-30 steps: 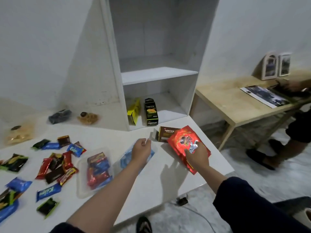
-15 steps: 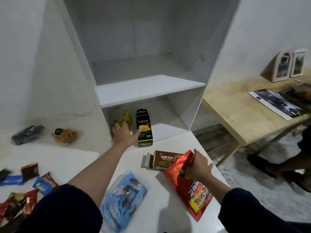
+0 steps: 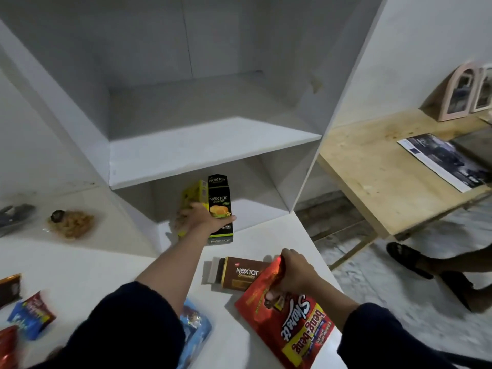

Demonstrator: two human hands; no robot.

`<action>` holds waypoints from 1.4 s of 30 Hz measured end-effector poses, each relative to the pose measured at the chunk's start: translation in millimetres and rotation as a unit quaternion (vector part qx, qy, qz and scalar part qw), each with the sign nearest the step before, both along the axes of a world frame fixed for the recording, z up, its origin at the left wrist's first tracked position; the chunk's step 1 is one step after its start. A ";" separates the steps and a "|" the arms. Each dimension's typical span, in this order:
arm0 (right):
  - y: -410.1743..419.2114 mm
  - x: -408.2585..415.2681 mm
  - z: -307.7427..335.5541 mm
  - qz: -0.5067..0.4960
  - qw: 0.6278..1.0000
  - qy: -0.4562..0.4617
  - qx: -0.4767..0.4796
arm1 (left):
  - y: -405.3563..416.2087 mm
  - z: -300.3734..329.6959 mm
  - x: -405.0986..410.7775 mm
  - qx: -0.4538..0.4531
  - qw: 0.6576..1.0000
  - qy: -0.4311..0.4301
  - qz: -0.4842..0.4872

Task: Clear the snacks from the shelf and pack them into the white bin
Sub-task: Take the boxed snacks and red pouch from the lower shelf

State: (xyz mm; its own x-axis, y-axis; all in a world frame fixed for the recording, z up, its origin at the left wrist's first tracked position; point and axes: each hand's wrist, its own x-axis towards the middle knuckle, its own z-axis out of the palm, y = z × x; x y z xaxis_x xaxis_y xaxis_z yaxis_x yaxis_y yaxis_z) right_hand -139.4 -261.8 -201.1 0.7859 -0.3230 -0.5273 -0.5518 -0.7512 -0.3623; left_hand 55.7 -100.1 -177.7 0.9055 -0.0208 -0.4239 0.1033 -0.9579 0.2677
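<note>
here, on the far left of our white table (image 3: 87,265), we see small wrapped snacks (image 3: 30,314) lying loose. further right, our left hand (image 3: 198,218) reaches into the bottom compartment of the white shelf (image 3: 213,150), fingers curled around the yellow box (image 3: 193,195) and thumb across the black nextar box (image 3: 219,206), both upright side by side. rightmost, our right hand (image 3: 292,272) pinches the top of the red snack bag (image 3: 290,320), just beside the brown nextar box (image 3: 242,274) lying flat.

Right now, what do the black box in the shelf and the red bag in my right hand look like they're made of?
Black box: seemingly printed cardboard, slight sheen; flat faces, crisp folded edges.
Red bag: likely plastic or foil film, glossy; it crinkles and glints where the right hand grips it.
</note>
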 end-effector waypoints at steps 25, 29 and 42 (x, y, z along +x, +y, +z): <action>6.1 -74.5 5.3 -0.279 0.938 -0.093 0.185 | -26.1 -4.6 -28.8 0.057 0.968 -0.148 -0.195; 8.3 -79.8 6.6 -0.292 0.932 -0.103 0.186 | -24.9 -6.2 -26.0 0.090 0.963 -0.109 -0.229; 8.9 -102.0 6.8 -0.333 0.918 -0.110 0.187 | -20.7 -29.2 -43.1 0.097 0.988 -0.036 -0.115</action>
State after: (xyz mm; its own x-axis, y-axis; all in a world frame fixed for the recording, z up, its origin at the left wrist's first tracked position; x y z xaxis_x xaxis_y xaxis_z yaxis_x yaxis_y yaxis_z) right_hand -241.4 -252.9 -194.3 0.5803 -0.5986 -0.5522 -0.7263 -0.0737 -0.6834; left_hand 12.6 -120.9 -206.8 0.9137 -0.1550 -0.3756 -0.1361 -0.9877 0.0764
